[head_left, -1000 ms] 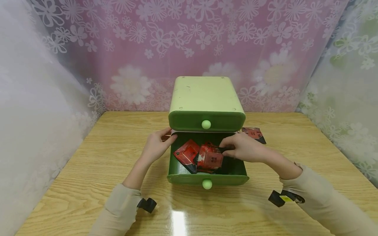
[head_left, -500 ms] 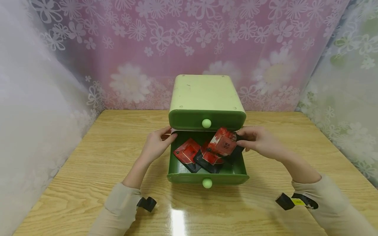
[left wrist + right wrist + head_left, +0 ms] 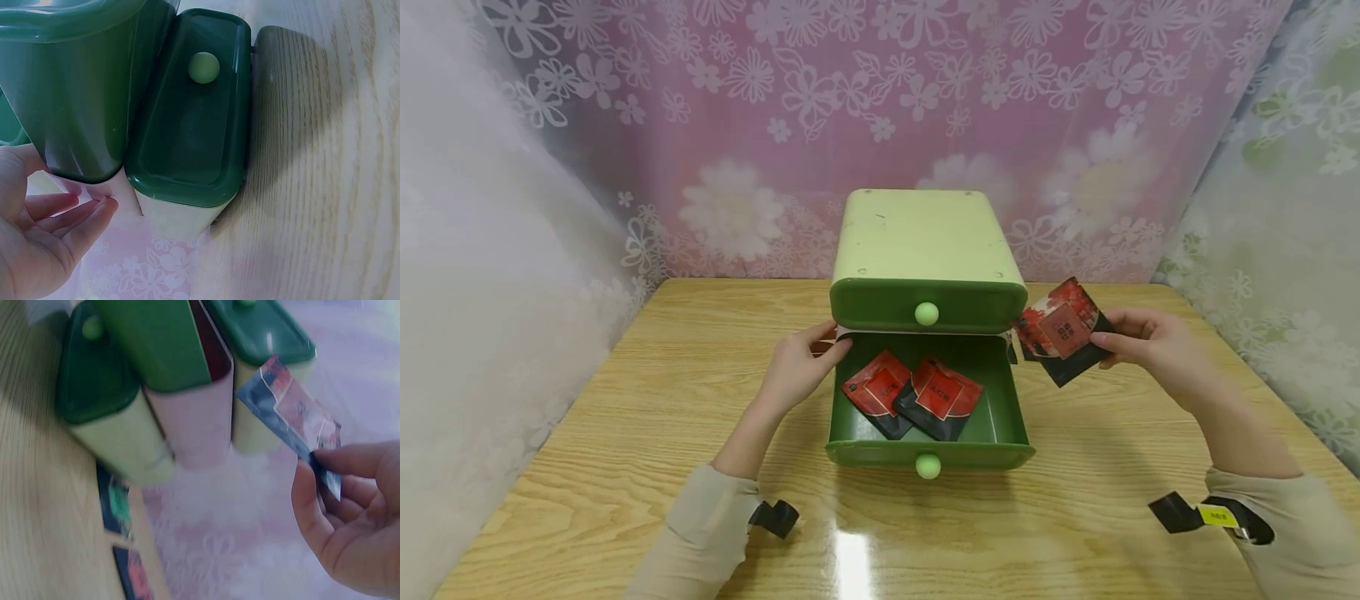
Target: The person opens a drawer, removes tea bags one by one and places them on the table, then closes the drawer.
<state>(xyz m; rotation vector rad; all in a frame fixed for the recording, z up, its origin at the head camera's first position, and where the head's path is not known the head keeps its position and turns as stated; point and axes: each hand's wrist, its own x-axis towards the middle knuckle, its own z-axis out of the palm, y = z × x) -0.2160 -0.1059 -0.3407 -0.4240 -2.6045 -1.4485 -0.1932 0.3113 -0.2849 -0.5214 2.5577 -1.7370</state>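
In the head view my right hand (image 3: 1168,354) pinches a red and black sachet (image 3: 1060,329) by its black end, raised right of a small drawer cabinet (image 3: 925,237). The right wrist view shows the thumb and fingers on the sachet's edge (image 3: 306,415). The cabinet's middle drawer (image 3: 880,454) is pulled out. Inside it lie a red and black sachet (image 3: 876,385) on the left and another (image 3: 942,396) overlapping it. My left hand (image 3: 797,371) rests against the cabinet's left side, thumb at the drawer's edge, fingers loosely bent on the pink wall (image 3: 128,194).
The green top drawer (image 3: 880,304) is closed, as is the bottom drawer (image 3: 187,125). On the table beside the cabinet lie a green-labelled sachet (image 3: 117,503) and a red-labelled one (image 3: 134,575). A flowered curtain (image 3: 760,150) hangs behind the wooden table (image 3: 700,333).
My right hand has lifted the sachet out of the drawer and carried it to the right, past the cabinet's side. The sachet beneath it is now uncovered. My left hand has stayed put.
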